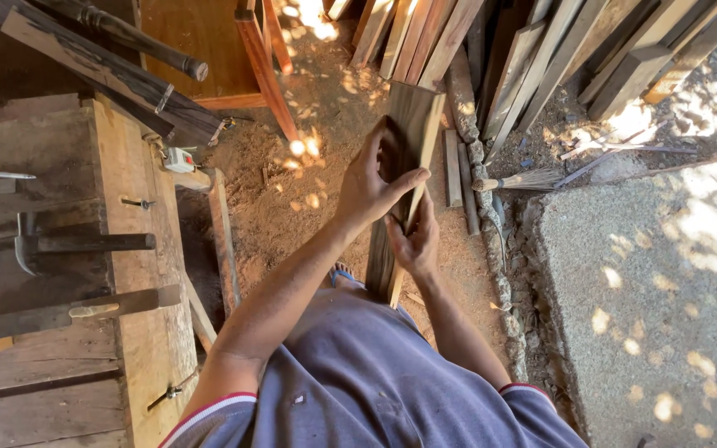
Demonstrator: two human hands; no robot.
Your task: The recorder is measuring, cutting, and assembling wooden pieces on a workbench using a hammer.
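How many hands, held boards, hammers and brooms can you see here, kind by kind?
Hands: 2, the left hand and the right hand, both gripping the board
Dark wooden board held on edge: 1
Hammer lying on the workbench: 1
Broom lying on the ground: 1
Total: 5

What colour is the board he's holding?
Dark brown face with a pale tan edge, on the board gripped by both hands; head view.
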